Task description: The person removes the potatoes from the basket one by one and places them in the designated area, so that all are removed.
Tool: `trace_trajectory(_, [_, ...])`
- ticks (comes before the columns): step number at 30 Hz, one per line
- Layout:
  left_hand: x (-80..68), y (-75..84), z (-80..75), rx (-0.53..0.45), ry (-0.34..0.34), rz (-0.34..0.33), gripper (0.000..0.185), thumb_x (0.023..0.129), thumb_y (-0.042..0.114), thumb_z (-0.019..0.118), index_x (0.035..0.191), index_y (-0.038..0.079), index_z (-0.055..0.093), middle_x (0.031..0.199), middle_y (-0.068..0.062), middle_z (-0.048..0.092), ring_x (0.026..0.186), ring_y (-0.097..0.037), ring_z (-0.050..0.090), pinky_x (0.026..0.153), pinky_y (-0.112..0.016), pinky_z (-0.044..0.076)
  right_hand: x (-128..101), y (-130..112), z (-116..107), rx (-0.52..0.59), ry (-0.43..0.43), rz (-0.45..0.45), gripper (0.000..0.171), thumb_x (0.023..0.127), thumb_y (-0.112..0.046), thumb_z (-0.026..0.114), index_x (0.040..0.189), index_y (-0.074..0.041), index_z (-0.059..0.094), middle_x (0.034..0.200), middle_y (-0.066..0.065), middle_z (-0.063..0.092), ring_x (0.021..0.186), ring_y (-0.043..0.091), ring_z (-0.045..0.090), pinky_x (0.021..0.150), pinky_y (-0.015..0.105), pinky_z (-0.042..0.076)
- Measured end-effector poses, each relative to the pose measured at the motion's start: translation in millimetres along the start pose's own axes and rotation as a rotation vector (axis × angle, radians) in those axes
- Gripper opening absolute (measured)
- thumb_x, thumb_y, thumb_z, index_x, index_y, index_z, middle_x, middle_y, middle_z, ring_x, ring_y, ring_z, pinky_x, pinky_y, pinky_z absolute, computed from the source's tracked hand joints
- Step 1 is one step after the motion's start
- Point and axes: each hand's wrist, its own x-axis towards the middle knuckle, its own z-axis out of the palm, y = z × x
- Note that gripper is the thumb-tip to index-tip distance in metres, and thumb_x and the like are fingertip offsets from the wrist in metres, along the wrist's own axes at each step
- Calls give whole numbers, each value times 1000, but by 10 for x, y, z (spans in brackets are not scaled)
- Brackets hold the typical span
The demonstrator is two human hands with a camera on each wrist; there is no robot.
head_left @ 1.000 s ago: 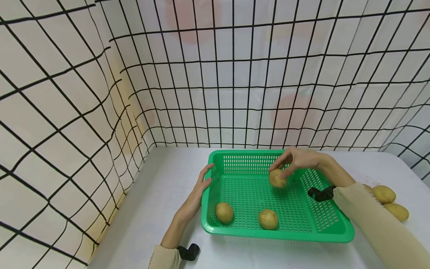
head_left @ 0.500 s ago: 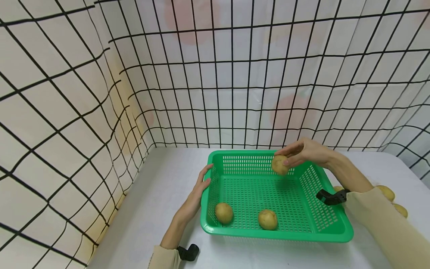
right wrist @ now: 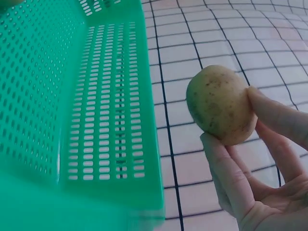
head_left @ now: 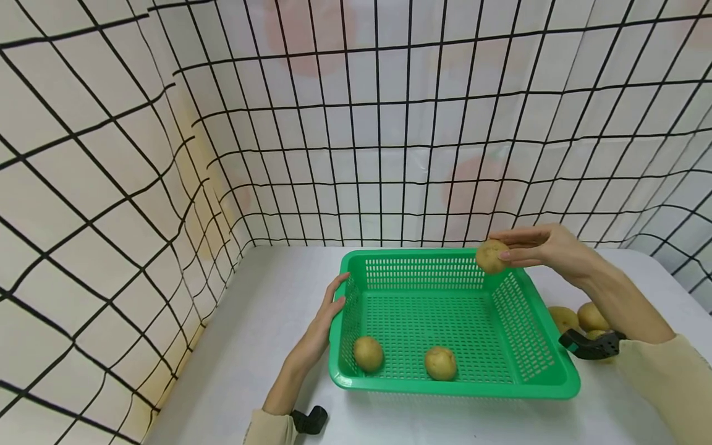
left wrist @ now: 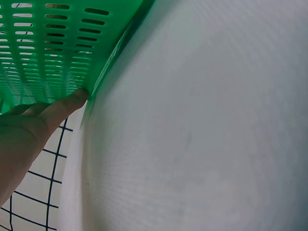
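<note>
Right hand [head_left: 547,247] pinching potato [head_left: 492,256] in fingertips over green basket [head_left: 547,383] far right corner. Left hand [head_left: 325,321], fingers straight, pressing against basket left wall.

No text, label, brand or number is showing anywhere. The green perforated plastic basket [head_left: 534,334] is bearing no readable marking.

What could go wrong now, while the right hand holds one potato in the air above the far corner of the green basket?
The right hand pinches the potato only with fingertips, so it might slip and fall. It hangs over the basket rim, so it could land outside. The left hand merely touches the basket's side, so the basket may slide.
</note>
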Motion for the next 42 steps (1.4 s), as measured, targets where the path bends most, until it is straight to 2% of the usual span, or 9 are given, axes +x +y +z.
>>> trace_trajectory(6, [-17,-3,-11,0,-6,10,49,112,43,29,160,44,17,172,0,11,155,-34,24,119,-62,31,-174,145,-156,-76,55,31,61,97,-29,74,150,-6,53,114,-30,70,104,-3,69,88,30,54])
trace_trajectory(13, [-31,2,-15,-7,-8,12,50,112,43,29,160,43,17,172,0,11,154,-34,24,118,-60,32,-398,378,-291,-49,133,90,64,97,-31,73,154,-12,49,111,-40,63,101,-10,66,105,71,37])
trace_trajectory(16, [-35,-3,-17,-7,-6,12,50,112,42,28,160,42,16,172,0,12,153,-34,25,117,-58,33,-487,493,-353,-53,175,102,62,99,-30,71,155,-17,48,111,-43,60,100,-14,64,106,52,48])
trace_trajectory(19, [-39,-7,-17,-4,-2,6,50,112,43,29,160,44,17,172,1,12,152,-34,26,116,-57,34,-587,601,-405,-22,203,101,60,100,-26,70,155,-20,48,113,-44,60,101,-15,63,114,51,43])
trace_trajectory(20, [-42,-8,-17,-2,-2,4,50,112,43,29,160,44,16,172,0,11,153,-34,25,116,-57,34,-622,637,-425,-20,207,100,59,101,-24,69,155,-21,48,115,-44,60,102,-15,63,113,41,45])
trace_trajectory(23, [-46,-10,-18,0,-2,4,50,112,43,28,160,44,16,172,0,10,154,-35,24,117,-59,33,-730,743,-468,58,220,93,58,101,-19,69,155,-22,49,118,-44,61,104,-16,62,125,65,15])
trace_trajectory(26, [-51,-13,-24,4,2,7,50,112,43,28,160,43,16,172,-1,10,155,-35,22,118,-60,32,-817,855,-496,73,243,90,56,101,-18,68,154,-21,49,117,-45,60,105,-20,58,129,60,6])
trace_trajectory(28, [-56,-13,-31,6,6,10,50,112,43,28,160,43,16,172,-1,10,155,-35,23,118,-60,33,-863,927,-505,90,260,91,56,101,-19,68,154,-22,50,114,-48,59,103,-24,53,120,74,-7])
trace_trajectory(42, [-77,-23,-60,10,12,10,50,112,43,27,160,44,15,172,-2,11,152,-36,26,115,-57,35,-1116,1368,-533,26,251,223,69,98,-34,73,159,-25,43,106,-54,50,96,-32,43,115,81,-3])
